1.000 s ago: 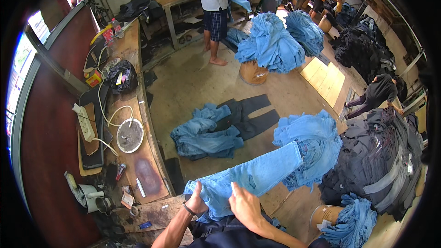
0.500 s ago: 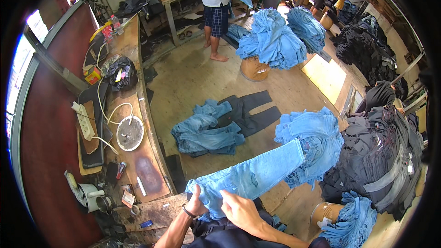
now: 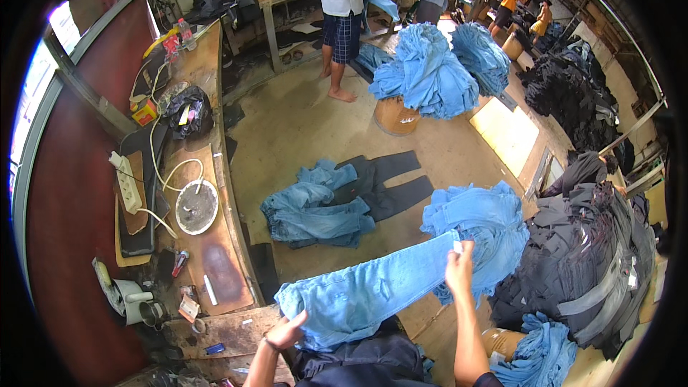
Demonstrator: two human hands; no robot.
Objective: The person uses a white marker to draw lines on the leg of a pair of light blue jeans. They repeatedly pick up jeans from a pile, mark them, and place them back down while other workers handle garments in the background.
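Note:
A pair of light blue jeans point(image 3: 373, 290) is stretched across my lap, one folded leg running from lower left to upper right. My left hand point(image 3: 288, 330) grips its near left end, thumb on top and the other fingers beneath the cloth. At the far right end my right hand point(image 3: 459, 269) is closed on the edge of the leg's hem. A small white bit shows by that thumb; I cannot tell what it is. Just beyond the hem sits a heap of light blue jeans point(image 3: 476, 226).
On the left a wooden bench point(image 3: 226, 258) holds a round grey dish point(image 3: 196, 207), a power strip point(image 3: 129, 190) and a white marker-like stick point(image 3: 210, 289). Blue and black trousers point(image 3: 322, 204) lie on the floor. Dark garments point(image 3: 552, 265) are piled right. A person point(image 3: 342, 21) stands beyond.
My right hand has moved from the middle of the jeans out to the far hem and taken hold there. My left hand has shifted slightly down and left with its end.

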